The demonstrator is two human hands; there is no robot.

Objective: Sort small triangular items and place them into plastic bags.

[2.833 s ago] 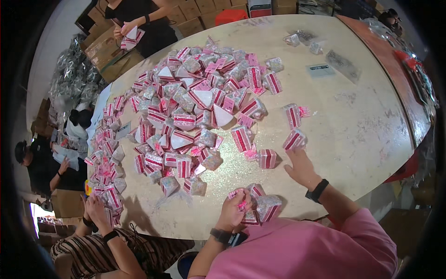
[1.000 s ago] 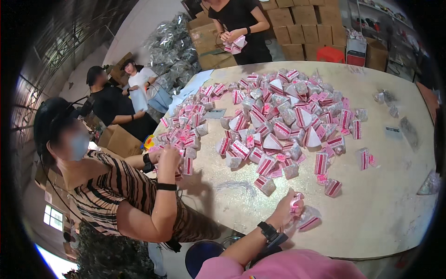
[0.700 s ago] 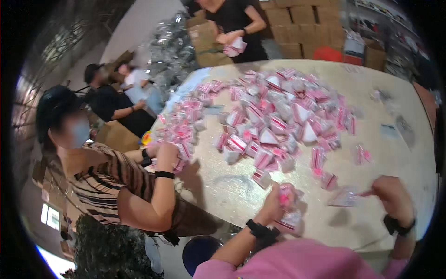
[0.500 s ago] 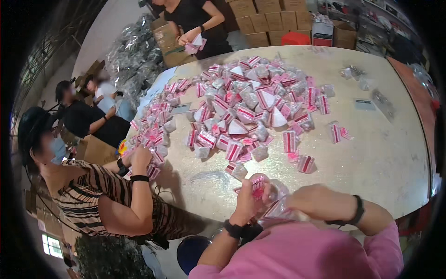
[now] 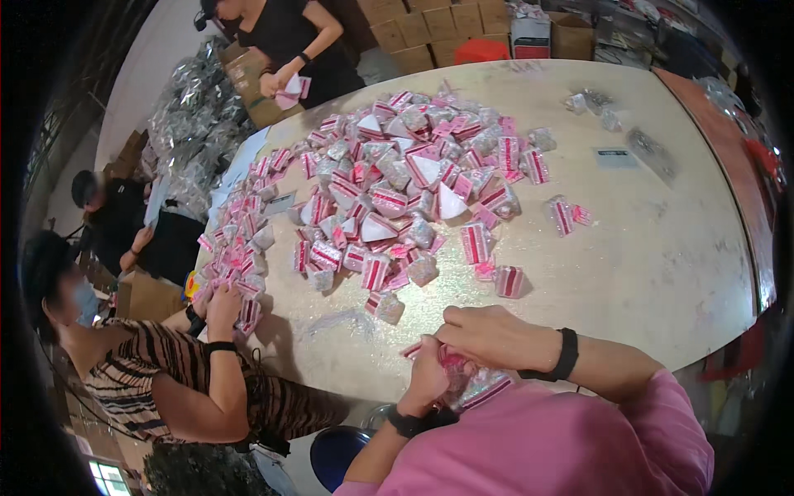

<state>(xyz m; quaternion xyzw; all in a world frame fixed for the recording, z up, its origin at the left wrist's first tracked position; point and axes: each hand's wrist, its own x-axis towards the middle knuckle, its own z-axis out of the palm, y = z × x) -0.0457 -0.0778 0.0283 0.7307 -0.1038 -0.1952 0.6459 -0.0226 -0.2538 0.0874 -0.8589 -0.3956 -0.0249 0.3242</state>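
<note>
At the table's near edge, close to my body, my left hand (image 5: 427,376) is closed on a clear-bagged cake-slice-shaped piece (image 5: 486,388) with pink and white layers. My right hand (image 5: 496,337) is closed at the top of the same bag, its fingertips meeting the left thumb. Pink material shows between the hands; the exact pinch is hidden. Just beyond them lie one bagged wedge (image 5: 385,307) and another with pink stripes (image 5: 509,281). Farther off spreads a large heap of similar pink-and-white wedges (image 5: 389,202), some bagged in clear plastic.
The pale table (image 5: 662,273) curves round to the right. A flat grey card (image 5: 616,158) and crumpled clear plastic (image 5: 653,154) rest on its right part. Co-workers stand or sit along the left and far sides; a striped-clothed person (image 5: 174,372) handles wedges there. Cartons (image 5: 413,33) stack behind.
My right hand has come in to meet the left at the bag's top, and the pink card seen in my left hand is now mostly covered. The view has shifted slightly to the right.
</note>
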